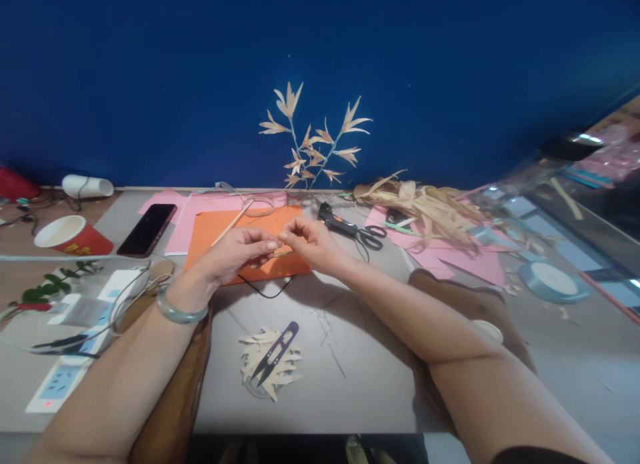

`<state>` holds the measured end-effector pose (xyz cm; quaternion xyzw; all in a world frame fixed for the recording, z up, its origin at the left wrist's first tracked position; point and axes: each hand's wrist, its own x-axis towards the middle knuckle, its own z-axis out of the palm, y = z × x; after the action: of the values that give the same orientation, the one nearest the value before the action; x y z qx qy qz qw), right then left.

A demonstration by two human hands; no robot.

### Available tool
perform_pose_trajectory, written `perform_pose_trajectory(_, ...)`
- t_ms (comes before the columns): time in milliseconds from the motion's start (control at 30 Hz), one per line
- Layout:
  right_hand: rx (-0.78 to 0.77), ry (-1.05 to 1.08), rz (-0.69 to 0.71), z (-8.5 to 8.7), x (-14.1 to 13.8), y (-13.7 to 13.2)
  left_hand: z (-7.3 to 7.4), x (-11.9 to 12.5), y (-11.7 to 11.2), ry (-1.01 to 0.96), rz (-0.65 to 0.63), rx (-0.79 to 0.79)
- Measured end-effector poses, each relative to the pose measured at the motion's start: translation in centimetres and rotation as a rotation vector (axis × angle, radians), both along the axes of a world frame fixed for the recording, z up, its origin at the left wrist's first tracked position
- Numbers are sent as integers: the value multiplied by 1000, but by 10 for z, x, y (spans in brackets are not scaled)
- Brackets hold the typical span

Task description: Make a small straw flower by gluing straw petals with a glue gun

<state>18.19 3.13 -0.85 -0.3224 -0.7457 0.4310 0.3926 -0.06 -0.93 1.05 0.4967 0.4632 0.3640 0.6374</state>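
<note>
My left hand [239, 251] and my right hand [310, 241] meet over an orange sheet [260, 223] on the grey table [350, 357]. Both pinch a small thin piece between their fingertips; it is too small to name. A jade bangle sits on my left wrist. Nearer to me lies a pair of thread snips [276, 352] on a pile of cut pale leaf strips [270, 371]. A thin wooden stick [233, 223] rests on the orange sheet.
A dried-leaf sprig [315, 141] is stuck on the blue wall. Black scissors [370, 237], a glue gun [335, 219], dried husks [425, 207], pink paper [445, 254], tape roll [553, 281], phone [147, 229], red cup [75, 236] and power strip [60, 377] surround the work area.
</note>
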Motion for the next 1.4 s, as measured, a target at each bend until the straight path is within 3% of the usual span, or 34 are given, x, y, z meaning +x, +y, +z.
perform_pose_trajectory(500,64,29,-63,0,-1,-2,-1,2,-1,46,-25,-87)
perform_pose_trajectory(800,76,21,44,7,4,-2,2,3,-6,194,-113,-38)
perform_pose_trajectory(933,72,-20,105,9,6,-2,-1,4,-3,134,-45,-38)
perform_pose_trajectory(1067,101,-45,75,6,5,-1,-2,3,-1,98,30,-33)
perform_pose_trajectory(1400,97,-12,38,4,5,1,4,0,-2,-59,-13,-128)
